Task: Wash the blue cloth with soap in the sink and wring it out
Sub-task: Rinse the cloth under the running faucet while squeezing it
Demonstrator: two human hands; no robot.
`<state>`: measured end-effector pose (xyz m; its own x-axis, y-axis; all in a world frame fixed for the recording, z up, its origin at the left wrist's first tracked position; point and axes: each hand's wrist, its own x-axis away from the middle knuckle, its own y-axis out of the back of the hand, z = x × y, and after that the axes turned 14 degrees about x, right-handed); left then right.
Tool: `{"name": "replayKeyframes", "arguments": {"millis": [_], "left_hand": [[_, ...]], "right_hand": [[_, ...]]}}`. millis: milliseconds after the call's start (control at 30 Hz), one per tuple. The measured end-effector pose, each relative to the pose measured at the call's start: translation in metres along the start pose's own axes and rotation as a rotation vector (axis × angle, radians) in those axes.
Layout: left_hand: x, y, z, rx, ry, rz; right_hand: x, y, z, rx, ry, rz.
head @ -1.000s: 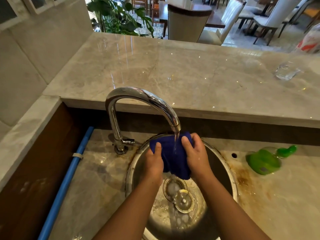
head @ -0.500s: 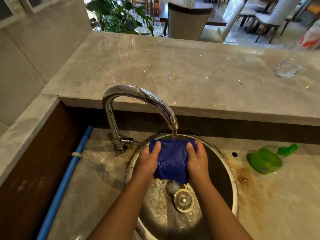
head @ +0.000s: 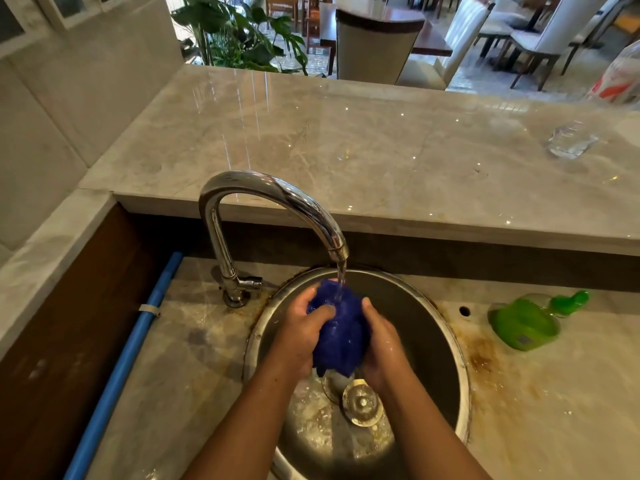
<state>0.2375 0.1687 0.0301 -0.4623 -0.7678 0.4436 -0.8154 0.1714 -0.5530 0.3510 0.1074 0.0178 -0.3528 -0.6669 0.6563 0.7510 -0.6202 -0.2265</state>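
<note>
Blue cloth (head: 341, 327): bunched into a wad, held over the sink (head: 433, 327) directly under the tap (head: 277, 199), water running onto it. Left hand (head: 303, 332) and right hand (head: 382, 341) both closed around it from either side. Step judged: rinsing or scrubbing; no lather discernible. Soap bottle (head: 526, 322) lies on the counter, well apart. Next: twist hands in opposite directions to wring.

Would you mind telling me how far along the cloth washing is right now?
Done: the blue cloth is wet and bunched. In hand: left hand and right hand squeeze it under the tap stream, over the sink. Left: soap, if not yet used (green bottle lies aside), and final wringing.
</note>
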Motion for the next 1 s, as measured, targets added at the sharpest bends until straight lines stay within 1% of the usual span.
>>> {"name": "replayKeyframes", "arguments": {"millis": [33, 100, 167, 200, 267, 300, 367, 467, 567, 633, 667, 700, 767, 800, 833, 900, 967, 1000], "left_hand": [[0.001, -0.003, 0.0, -0.018, -0.003, 0.041], [0.004, -0.008, 0.0, -0.075, -0.011, 0.098], [0.003, -0.008, 0.0, -0.09, -0.007, 0.087], [0.002, -0.005, -0.001, -0.084, -0.006, 0.045], [-0.002, 0.001, -0.004, -0.073, -0.003, -0.063], [-0.003, 0.005, -0.005, -0.066, 0.006, -0.101], [-0.004, 0.009, -0.007, -0.033, 0.035, -0.135], [-0.002, 0.009, -0.007, 0.088, 0.132, -0.112], [0.004, 0.0, -0.006, 0.279, 0.334, -0.048], [0.004, -0.004, -0.002, 0.344, 0.4, -0.029], [0.003, -0.005, 0.0, 0.357, 0.4, -0.024], [0.001, -0.003, 0.002, 0.36, 0.382, -0.022], [-0.004, 0.004, 0.002, 0.343, 0.305, -0.024], [-0.006, 0.006, 0.001, 0.315, 0.258, -0.049], [-0.008, 0.007, -0.001, 0.257, 0.213, -0.082], [-0.008, 0.003, -0.005, 0.055, 0.12, -0.097], [-0.008, -0.002, -0.007, -0.129, 0.032, -0.099], [-0.007, -0.004, -0.007, -0.17, -0.005, -0.11]], "right_hand": [[0.001, -0.003, -0.003, -0.058, -0.076, 0.039], [0.002, -0.005, -0.007, -0.171, -0.171, 0.128], [0.002, -0.003, -0.006, -0.243, -0.205, 0.179], [0.001, -0.001, -0.003, -0.241, -0.203, 0.185], [0.0, 0.003, 0.006, -0.197, -0.167, 0.155], [-0.001, 0.007, 0.011, -0.173, -0.117, 0.141], [0.0, 0.011, 0.023, -0.102, -0.018, 0.142], [0.005, 0.009, 0.034, 0.003, 0.071, 0.176], [0.012, 0.003, 0.044, 0.018, 0.121, 0.214], [0.016, 0.002, 0.049, 0.049, 0.164, 0.241], [0.018, 0.001, 0.051, 0.104, 0.206, 0.228], [0.018, 0.002, 0.052, 0.231, 0.284, 0.176], [0.016, 0.005, 0.053, 0.563, 0.486, 0.008], [0.014, 0.007, 0.051, 0.678, 0.556, -0.068], [0.012, 0.008, 0.049, 0.712, 0.592, -0.119], [0.01, 0.009, 0.045, 0.647, 0.603, -0.183], [0.009, 0.009, 0.041, 0.563, 0.567, -0.209], [0.009, 0.009, 0.038, 0.534, 0.54, -0.211]]}}
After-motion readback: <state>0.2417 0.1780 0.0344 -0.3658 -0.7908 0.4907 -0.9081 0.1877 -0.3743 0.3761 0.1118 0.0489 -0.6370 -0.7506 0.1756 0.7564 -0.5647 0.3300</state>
